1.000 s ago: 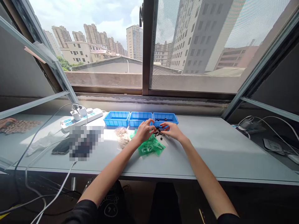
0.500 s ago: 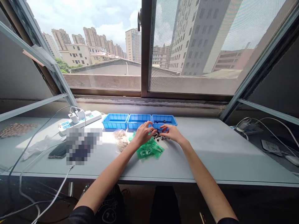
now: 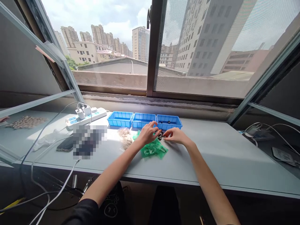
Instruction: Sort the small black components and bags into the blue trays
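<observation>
My left hand (image 3: 147, 133) hovers over the near edge of the middle bin, beside a pile of small dark parts (image 3: 161, 135). Its fingers are curved, with the thumb apart from them and nothing visible between. At the pile's right side, my right hand (image 3: 176, 136) has thumb and fingertips pinched together; whatever they hold is too small to make out. A crumpled green plastic bag (image 3: 154, 149) lies under and in front of the pile. Behind it stands the right blue bin (image 3: 169, 125), with a few dark parts inside.
The middle blue bin (image 3: 140, 124) and left blue bin (image 3: 120, 122) line up along the back. Left of the green bag lies a clear bag of pale pieces (image 3: 125, 137). A power strip (image 3: 86, 118), cables and a phone (image 3: 65, 144) occupy the table's left.
The view has shifted, so the table appears further right. My right hand's fingers have closed together at the pile. My left hand stays beside the parts.
</observation>
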Demonstrator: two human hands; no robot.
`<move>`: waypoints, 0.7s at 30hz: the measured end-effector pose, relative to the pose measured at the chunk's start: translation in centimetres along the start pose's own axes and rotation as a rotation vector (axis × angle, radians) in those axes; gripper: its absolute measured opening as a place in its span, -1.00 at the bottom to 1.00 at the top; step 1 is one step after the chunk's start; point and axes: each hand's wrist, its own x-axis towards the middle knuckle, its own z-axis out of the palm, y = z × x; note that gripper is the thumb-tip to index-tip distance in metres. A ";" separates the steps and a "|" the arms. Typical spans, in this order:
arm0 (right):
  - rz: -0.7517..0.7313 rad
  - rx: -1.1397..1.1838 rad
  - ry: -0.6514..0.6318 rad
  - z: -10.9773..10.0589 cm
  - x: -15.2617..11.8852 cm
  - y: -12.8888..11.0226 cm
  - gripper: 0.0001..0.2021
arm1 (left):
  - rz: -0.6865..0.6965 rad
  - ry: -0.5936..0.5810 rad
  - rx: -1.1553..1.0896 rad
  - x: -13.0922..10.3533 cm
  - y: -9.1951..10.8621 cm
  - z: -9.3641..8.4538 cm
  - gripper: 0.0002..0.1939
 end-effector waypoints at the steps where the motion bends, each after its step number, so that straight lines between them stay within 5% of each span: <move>1: -0.014 0.022 0.045 -0.1 -0.1 -0.1 -0.85 | -0.004 -0.005 -0.002 0.0 0.0 0.0 -0.73; 6: -0.028 0.266 0.196 -0.1 0.0 -1.2 -0.68 | 0.019 -0.021 0.002 -0.1 0.0 0.2 -0.85; 13: 0.008 0.508 0.083 1.2 0.5 -2.0 -0.48 | 0.016 0.031 0.026 0.0 0.1 0.1 -0.75; 21: 0.068 0.665 0.089 0.7 0.5 -2.4 -0.55 | 0.013 0.173 -0.014 0.1 0.1 -0.3 -0.76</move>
